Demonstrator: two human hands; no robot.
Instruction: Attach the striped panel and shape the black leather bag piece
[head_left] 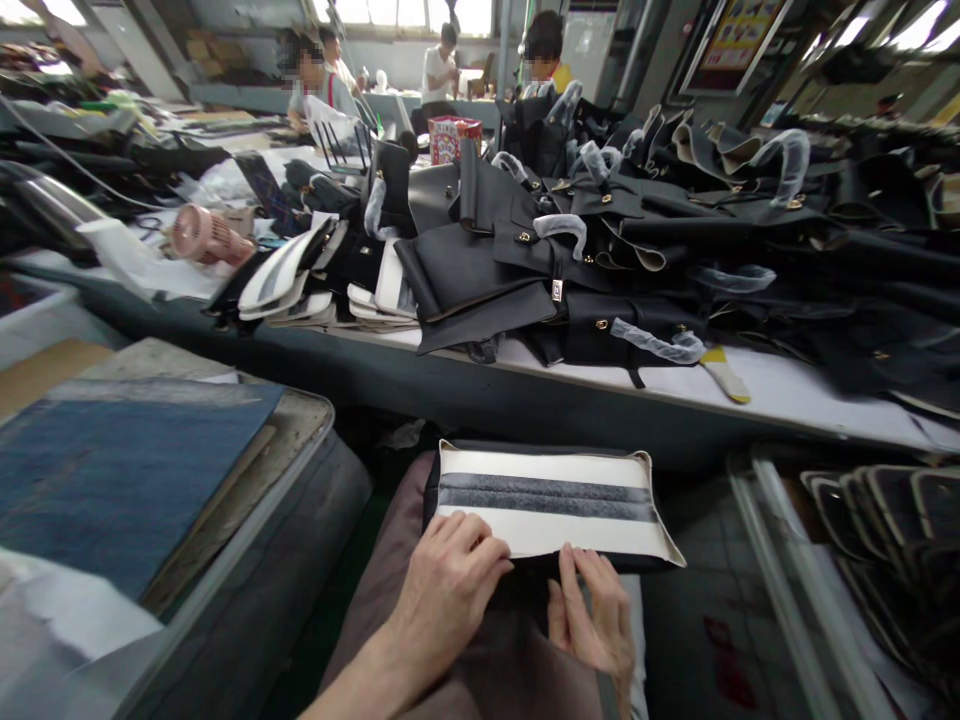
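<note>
A rectangular black bag piece point(544, 537) lies across my lap, its white inner side up, with a dark grey band running along the middle. Its black edge shows around the white, and the corners stand up slightly. My left hand point(459, 572) is closed on the near edge at the left, fingers curled over it. At the same edge, right of the middle, my right hand point(595, 608) has its fingers and thumb closed on the rim. The fingertips under the piece are hidden.
Ahead, a long table point(525, 390) carries black bag parts point(480, 260) with plastic-wrapped handles, white panels point(277, 270) and a pink fan point(206, 238). Bins with a blue board point(135, 460) and stacked dark pieces point(892, 540) flank me. Several people sit beyond the table.
</note>
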